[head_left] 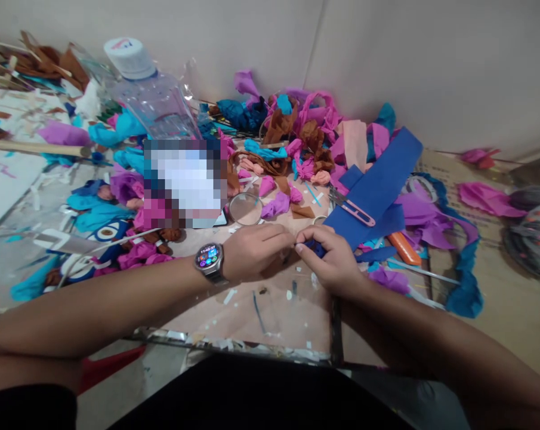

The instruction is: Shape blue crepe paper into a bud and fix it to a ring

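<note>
My left hand (261, 248), a watch on its wrist, is closed with thumb and fingers pinched. What lies between its fingertips is too small to make out. My right hand (335, 260) meets it fingertip to fingertip and is closed around a small dark blue crumpled paper piece (313, 246), mostly hidden by the fingers. Just beyond the right hand lies a flat blue paper strip (388, 170). A pink-handled cutting tool (358, 212) rests on that strip. Past the left hand a roll of clear tape (246, 209) lies on the table.
Crumpled coloured paper (312, 116) is heaped along the wall. A clear bottle (162, 104) with a white cap stands at back left, behind a blurred-out phone (184, 185). An orange-handled object (405, 248) lies to the right. Paper scraps litter the tabletop (270, 325) near its front edge.
</note>
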Tool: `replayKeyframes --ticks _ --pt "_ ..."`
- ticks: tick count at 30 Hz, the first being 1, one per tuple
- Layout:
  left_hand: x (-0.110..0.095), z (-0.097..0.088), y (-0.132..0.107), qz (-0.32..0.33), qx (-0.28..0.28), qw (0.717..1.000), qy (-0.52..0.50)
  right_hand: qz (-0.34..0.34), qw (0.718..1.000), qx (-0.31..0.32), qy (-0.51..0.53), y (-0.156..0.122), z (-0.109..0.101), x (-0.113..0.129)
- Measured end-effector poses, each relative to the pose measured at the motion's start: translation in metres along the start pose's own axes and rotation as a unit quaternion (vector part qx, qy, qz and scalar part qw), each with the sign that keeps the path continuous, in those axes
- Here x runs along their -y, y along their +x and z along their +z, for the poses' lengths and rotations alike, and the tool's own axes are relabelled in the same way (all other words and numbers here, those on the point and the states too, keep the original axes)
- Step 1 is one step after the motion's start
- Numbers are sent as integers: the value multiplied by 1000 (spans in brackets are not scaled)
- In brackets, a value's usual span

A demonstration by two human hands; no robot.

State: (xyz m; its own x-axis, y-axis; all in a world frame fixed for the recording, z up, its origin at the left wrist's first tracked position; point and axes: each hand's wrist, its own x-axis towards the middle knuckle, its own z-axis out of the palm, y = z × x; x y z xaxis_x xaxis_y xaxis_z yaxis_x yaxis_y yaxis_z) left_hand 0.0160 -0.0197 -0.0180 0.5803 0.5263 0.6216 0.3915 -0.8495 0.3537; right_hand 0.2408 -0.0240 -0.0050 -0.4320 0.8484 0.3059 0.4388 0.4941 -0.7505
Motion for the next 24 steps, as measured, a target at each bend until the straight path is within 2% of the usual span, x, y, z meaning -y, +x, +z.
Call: replayKeyframes --ticks 6,12,18,21,24 --pt "-3 2 2 -98 -39 992 -66 -47 998 -18 -37 -2 1 -3" --pt "-3 4 -1 -174 -43 973 -148 -69 996 -33 -44 -3 1 -4" --pt "-6 8 -3 -222 -63 950 -211 -99 992 -41 -61 -3 1 -1" --pt "-8 9 -3 -249 -77 940 -223 -80 994 -57 -44 -3 2 0" --pt "-10 8 -2 -248 -82 941 -214 -40 996 -73 -27 -2 3 -2"
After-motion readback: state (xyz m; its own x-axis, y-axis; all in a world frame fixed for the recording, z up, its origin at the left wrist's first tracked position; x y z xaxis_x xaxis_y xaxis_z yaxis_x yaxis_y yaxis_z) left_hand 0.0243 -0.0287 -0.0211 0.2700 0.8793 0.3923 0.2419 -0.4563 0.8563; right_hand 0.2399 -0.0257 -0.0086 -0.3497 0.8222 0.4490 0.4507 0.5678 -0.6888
